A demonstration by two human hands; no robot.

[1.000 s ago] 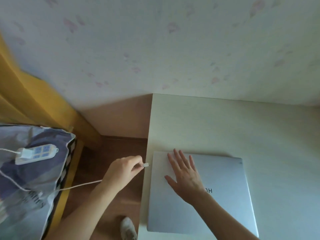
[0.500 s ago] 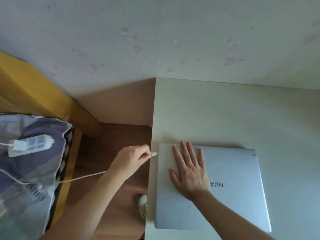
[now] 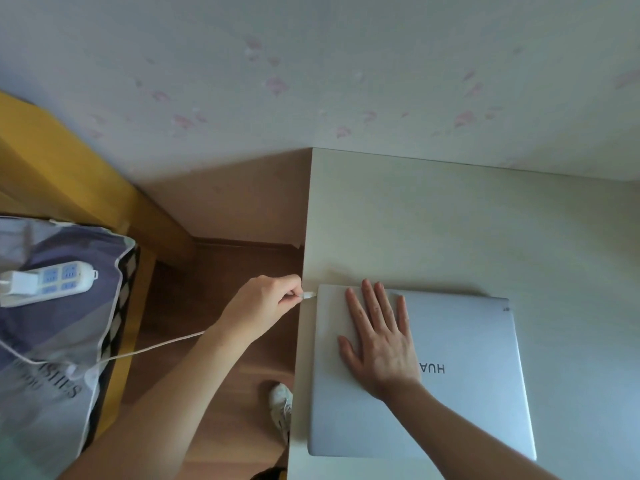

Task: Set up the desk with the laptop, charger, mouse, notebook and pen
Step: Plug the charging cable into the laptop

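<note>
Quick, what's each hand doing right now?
Left hand: fingers pinch the charger plug at the laptop's edge.
Right hand: open, flat on the closed laptop lid.

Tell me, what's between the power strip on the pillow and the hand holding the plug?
The white charger cable. In the head view it runs from the power strip across the pillow, over the wooden floor, to the left hand.

the left hand [image 3: 263,306] pinches the charger plug [image 3: 308,295], its tip at the closed laptop's [image 3: 460,375] left edge. just right of that pinch, the right hand [image 3: 377,344] lies flat on the lid. the white cable [image 3: 156,348] trails left to a power strip [image 3: 48,282].
</note>
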